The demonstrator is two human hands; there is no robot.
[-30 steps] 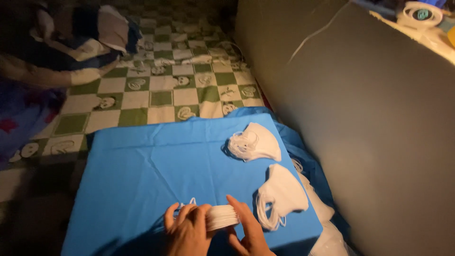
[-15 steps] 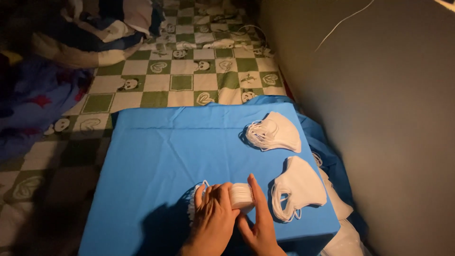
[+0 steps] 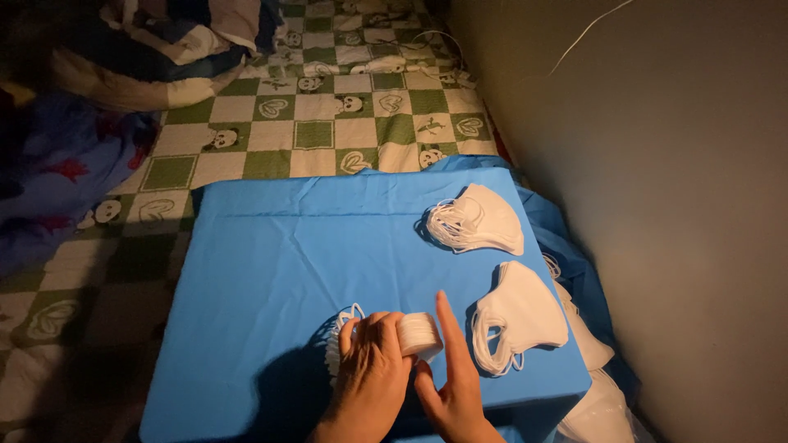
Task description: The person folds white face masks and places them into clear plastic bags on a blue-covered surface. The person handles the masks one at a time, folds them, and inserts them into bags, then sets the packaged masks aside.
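Note:
My left hand [image 3: 371,373] grips a small stack of white folded face masks [image 3: 419,335] near the front edge of a blue cloth-covered surface [image 3: 287,254]; their ear loops stick out to the left of the hand. My right hand [image 3: 452,379] steadies the same stack from the right, with the index finger pointing up along its side. Two other piles of white masks lie to the right: a near pile [image 3: 519,316] and a far pile [image 3: 476,220].
A green-and-white checked blanket [image 3: 328,123] lies beyond the blue surface. Bundled bedding [image 3: 139,49] sits at the far left. A plain wall [image 3: 657,205] runs along the right side. More white masks [image 3: 593,402] lie low at the blue surface's right edge.
The view has tilted down and shifted. Both hands still hold the mask stack, now slightly further from the front edge; my right index finger has straightened upward.

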